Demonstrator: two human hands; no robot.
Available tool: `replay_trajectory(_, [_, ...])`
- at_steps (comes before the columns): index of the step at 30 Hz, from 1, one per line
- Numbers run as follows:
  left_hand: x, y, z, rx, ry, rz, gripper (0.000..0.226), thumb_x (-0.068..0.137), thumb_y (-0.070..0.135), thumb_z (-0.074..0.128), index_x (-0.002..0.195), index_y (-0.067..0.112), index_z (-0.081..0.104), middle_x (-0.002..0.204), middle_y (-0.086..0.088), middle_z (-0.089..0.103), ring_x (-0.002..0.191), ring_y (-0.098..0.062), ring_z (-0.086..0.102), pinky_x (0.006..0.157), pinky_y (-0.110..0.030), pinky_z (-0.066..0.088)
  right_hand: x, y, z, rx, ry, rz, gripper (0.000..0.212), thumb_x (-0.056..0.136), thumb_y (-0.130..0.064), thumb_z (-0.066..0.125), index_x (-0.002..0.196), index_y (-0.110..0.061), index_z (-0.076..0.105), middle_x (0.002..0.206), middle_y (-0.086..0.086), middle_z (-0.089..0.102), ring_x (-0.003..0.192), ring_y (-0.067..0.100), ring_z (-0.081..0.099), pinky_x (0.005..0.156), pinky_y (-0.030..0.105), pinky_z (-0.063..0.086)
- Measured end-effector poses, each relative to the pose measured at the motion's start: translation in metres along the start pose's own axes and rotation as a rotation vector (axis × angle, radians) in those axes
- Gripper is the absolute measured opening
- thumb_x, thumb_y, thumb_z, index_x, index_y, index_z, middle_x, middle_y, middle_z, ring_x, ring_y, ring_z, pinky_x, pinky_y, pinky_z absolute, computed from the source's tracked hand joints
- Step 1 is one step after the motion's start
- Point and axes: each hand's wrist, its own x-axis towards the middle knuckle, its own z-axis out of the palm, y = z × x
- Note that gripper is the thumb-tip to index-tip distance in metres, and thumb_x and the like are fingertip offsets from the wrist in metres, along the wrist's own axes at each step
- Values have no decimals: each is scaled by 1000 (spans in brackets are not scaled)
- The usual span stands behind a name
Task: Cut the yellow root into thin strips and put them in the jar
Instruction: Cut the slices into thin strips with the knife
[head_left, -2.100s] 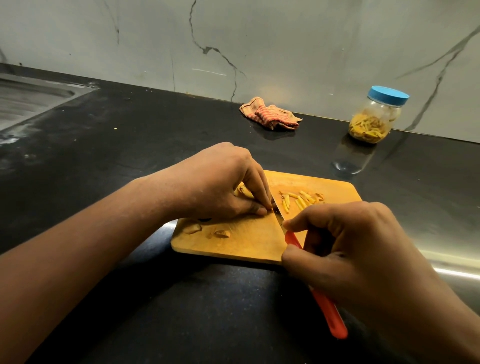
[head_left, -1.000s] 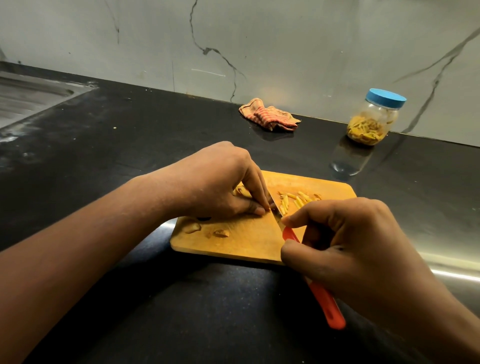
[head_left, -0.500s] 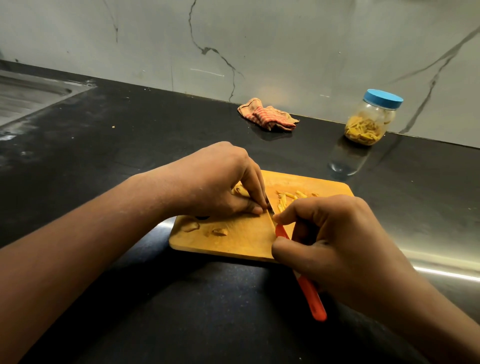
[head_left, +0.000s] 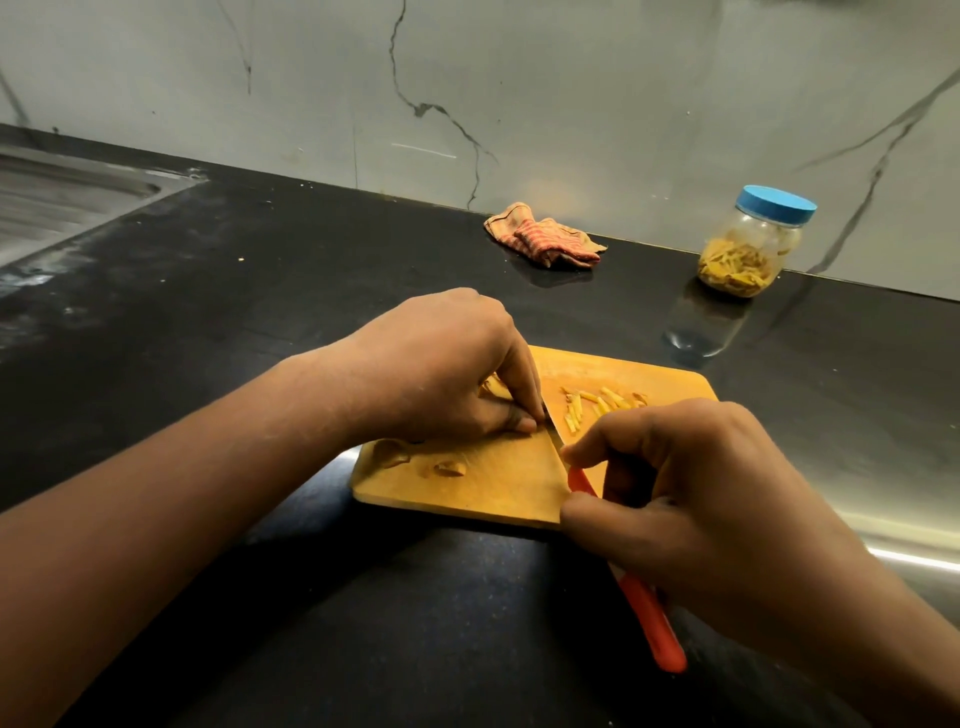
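A wooden cutting board (head_left: 498, 483) lies on the black counter. My left hand (head_left: 447, 379) curls over a piece of yellow root (head_left: 491, 387) on the board and pins it with the fingertips; most of the root is hidden under the fingers. My right hand (head_left: 691, 499) grips a knife with an orange handle (head_left: 649, 618), its blade set against the left fingertips. Several thin yellow strips (head_left: 597, 405) lie on the board to the right of the blade. A clear jar (head_left: 748, 249) with a blue lid stands far right by the wall, holding yellow strips.
Two peel scraps (head_left: 415, 460) lie on the board's near left part. A crumpled striped cloth (head_left: 545, 241) sits by the wall. A steel sink (head_left: 57, 197) is at far left. The marble wall runs along the counter's back edge.
My right hand and the knife have shifted slightly forward and left along the board, covering more of the cut strips. My left hand stays on the root.
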Motion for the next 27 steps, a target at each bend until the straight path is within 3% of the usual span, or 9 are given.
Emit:
replay_trajectory(4, [-1,5,1,116,17,28,19,89,49,64,105,44,73,108,25,66,106,-3,50,75,-15,36,4,-1,3,-36,36,-13,30,71,-42,63,95,-26,71,56,-12,50,64,-3,54,53,11,40])
replay_trajectory(8, [-1,10,1,200,17,30,24,91,52,59,111,45,70,110,22,65,103,-4,49,74,-19,39,-5,-1,1,-44,15,-16,33,68,-46,60,93,-27,72,53,-11,53,63,1,57,52,13,41])
replay_trajectory(12, [-2,12,0,235,16,48,26,92,52,56,113,44,69,112,21,64,103,-4,48,80,-25,44,-13,-2,-3,-19,-18,-7,33,65,-48,61,90,-30,72,67,-16,62,62,4,59,50,13,42])
replay_trajectory(16, [-2,9,1,203,6,55,24,93,49,57,112,43,70,112,22,65,103,-5,48,83,-25,46,-10,2,-8,-75,-2,22,29,65,-44,66,88,-29,73,59,-13,62,60,3,61,47,10,41])
replay_trajectory(20, [0,5,1,142,-8,66,21,93,45,61,110,42,71,111,23,66,103,-4,49,82,-20,43,-6,3,-13,-74,40,47,25,63,-41,68,85,-30,73,76,-23,63,61,4,61,48,11,43])
replay_trajectory(23, [-2,0,-2,77,-20,74,18,91,40,65,108,40,73,109,25,67,107,-4,50,88,-22,44,-6,3,-12,-48,44,31,24,64,-39,70,86,-29,73,67,-15,64,57,7,61,46,11,43])
replay_trajectory(27, [-4,-7,-8,-77,15,67,17,88,32,70,103,35,76,106,24,69,106,0,56,78,-4,37,-8,1,-10,3,7,30,25,64,-39,71,87,-29,74,62,-13,64,55,8,62,45,11,43])
